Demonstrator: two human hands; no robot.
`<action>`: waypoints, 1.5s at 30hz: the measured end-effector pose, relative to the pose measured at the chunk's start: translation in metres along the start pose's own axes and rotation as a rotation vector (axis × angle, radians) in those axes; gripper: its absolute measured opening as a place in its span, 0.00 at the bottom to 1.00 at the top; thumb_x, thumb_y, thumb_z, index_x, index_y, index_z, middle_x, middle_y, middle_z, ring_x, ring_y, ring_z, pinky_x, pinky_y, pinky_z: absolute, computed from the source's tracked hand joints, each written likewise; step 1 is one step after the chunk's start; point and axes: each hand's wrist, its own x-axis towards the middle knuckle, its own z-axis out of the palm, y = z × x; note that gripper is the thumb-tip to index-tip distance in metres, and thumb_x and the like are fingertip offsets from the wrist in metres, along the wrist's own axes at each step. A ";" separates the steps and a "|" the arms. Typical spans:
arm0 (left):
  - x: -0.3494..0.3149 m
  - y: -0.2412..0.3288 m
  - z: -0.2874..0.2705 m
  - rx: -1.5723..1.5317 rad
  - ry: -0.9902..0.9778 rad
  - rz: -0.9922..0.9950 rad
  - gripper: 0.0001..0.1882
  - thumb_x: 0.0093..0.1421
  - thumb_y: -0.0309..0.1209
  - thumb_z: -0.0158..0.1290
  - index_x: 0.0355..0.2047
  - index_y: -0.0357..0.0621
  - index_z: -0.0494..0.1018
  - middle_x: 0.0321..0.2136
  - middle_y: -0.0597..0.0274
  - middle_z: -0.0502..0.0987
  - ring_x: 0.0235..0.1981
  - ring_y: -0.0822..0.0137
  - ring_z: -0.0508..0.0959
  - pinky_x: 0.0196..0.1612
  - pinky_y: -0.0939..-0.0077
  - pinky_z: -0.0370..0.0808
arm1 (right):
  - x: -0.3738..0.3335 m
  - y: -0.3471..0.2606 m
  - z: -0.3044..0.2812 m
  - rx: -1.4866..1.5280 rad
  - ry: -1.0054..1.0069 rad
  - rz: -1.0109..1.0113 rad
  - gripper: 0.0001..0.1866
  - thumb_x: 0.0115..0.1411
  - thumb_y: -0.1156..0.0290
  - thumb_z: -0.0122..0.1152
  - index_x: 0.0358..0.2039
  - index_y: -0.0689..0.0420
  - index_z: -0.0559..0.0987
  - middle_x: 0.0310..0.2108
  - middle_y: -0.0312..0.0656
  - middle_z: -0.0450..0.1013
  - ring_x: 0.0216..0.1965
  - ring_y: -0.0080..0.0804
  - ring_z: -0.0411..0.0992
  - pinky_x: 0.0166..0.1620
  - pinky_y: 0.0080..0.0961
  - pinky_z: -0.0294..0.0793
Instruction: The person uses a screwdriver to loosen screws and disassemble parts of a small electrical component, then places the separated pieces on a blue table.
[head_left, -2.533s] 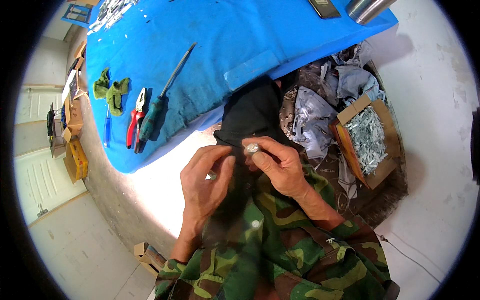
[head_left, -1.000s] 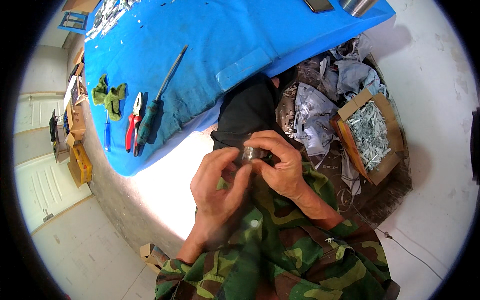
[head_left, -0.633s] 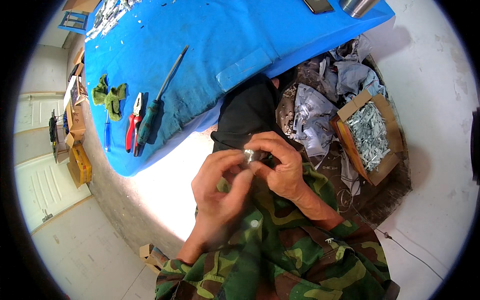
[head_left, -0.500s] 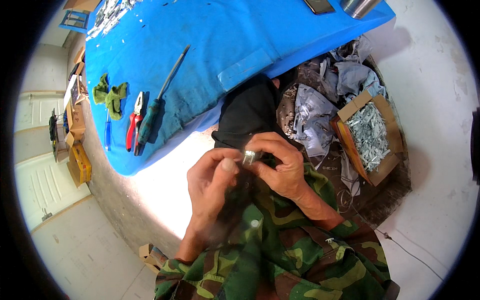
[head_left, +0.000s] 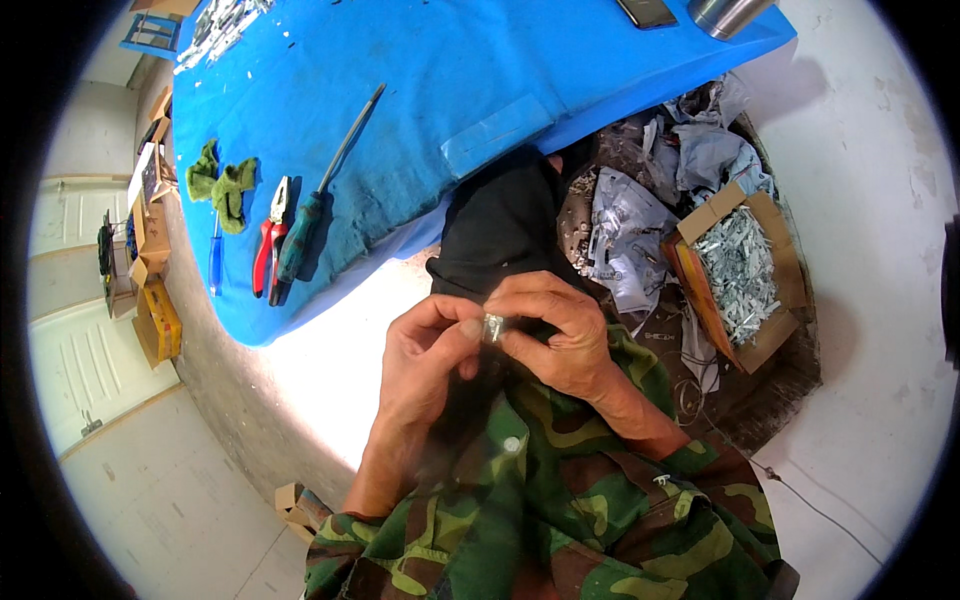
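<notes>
Between my two hands, above my lap, is a small shiny silver metal piece [head_left: 492, 328]; its exact kind is too small to make out. My right hand [head_left: 556, 330] pinches it from the right with thumb and fingers. Thumb and forefinger of my left hand [head_left: 430, 345] close on its left edge, the other fingers curled. The fingertips hide part of the piece.
On the blue-covered table [head_left: 420, 80] lie red-handled pliers [head_left: 270, 245], a long screwdriver [head_left: 310, 215], a smaller blue-handled screwdriver [head_left: 215, 260], a green cloth [head_left: 228, 190], a phone [head_left: 648, 12] and a metal cup [head_left: 725, 14]. At right stands a cardboard box [head_left: 740, 275] of silver strips.
My left hand has shifted slightly right, and its thumb has come down onto the silver piece, which has turned a little. My right hand has hardly moved.
</notes>
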 end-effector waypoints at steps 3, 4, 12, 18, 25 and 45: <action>0.000 0.001 0.000 -0.054 -0.010 -0.026 0.08 0.63 0.26 0.63 0.40 0.35 0.79 0.32 0.62 0.81 0.23 0.76 0.75 0.26 0.82 0.71 | 0.000 -0.002 -0.001 0.003 -0.010 0.018 0.20 0.50 0.85 0.73 0.44 0.57 0.85 0.45 0.45 0.81 0.46 0.41 0.81 0.50 0.32 0.80; 0.000 0.001 -0.001 -0.072 -0.013 -0.036 0.08 0.63 0.25 0.63 0.40 0.35 0.79 0.32 0.62 0.81 0.23 0.76 0.75 0.25 0.82 0.71 | 0.000 -0.001 -0.001 -0.001 -0.012 0.011 0.20 0.50 0.85 0.74 0.44 0.57 0.85 0.45 0.45 0.81 0.46 0.41 0.81 0.50 0.32 0.80; 0.001 0.002 0.000 0.020 0.010 -0.046 0.05 0.62 0.21 0.61 0.39 0.35 0.79 0.29 0.63 0.80 0.22 0.76 0.74 0.25 0.83 0.70 | 0.000 0.001 -0.002 -0.005 -0.041 -0.001 0.20 0.49 0.85 0.74 0.43 0.57 0.85 0.44 0.45 0.81 0.46 0.42 0.81 0.49 0.33 0.81; -0.001 0.002 0.002 0.167 0.034 -0.002 0.05 0.64 0.23 0.61 0.38 0.34 0.79 0.28 0.65 0.79 0.22 0.78 0.74 0.25 0.84 0.70 | 0.001 -0.002 -0.004 -0.014 -0.046 0.000 0.19 0.48 0.86 0.74 0.43 0.58 0.85 0.43 0.45 0.81 0.45 0.42 0.81 0.48 0.33 0.81; -0.001 0.003 0.000 0.171 0.035 -0.012 0.05 0.65 0.24 0.61 0.38 0.34 0.79 0.28 0.64 0.80 0.21 0.78 0.74 0.25 0.84 0.70 | 0.003 -0.002 -0.002 -0.012 -0.051 -0.003 0.19 0.49 0.85 0.75 0.43 0.60 0.85 0.42 0.45 0.81 0.43 0.40 0.82 0.45 0.31 0.82; 0.002 0.001 -0.006 -0.070 -0.036 -0.075 0.08 0.63 0.27 0.62 0.40 0.37 0.77 0.31 0.62 0.80 0.22 0.73 0.75 0.26 0.81 0.73 | 0.002 0.003 0.001 0.020 -0.033 0.038 0.20 0.50 0.84 0.76 0.46 0.59 0.85 0.43 0.46 0.81 0.43 0.40 0.82 0.45 0.30 0.82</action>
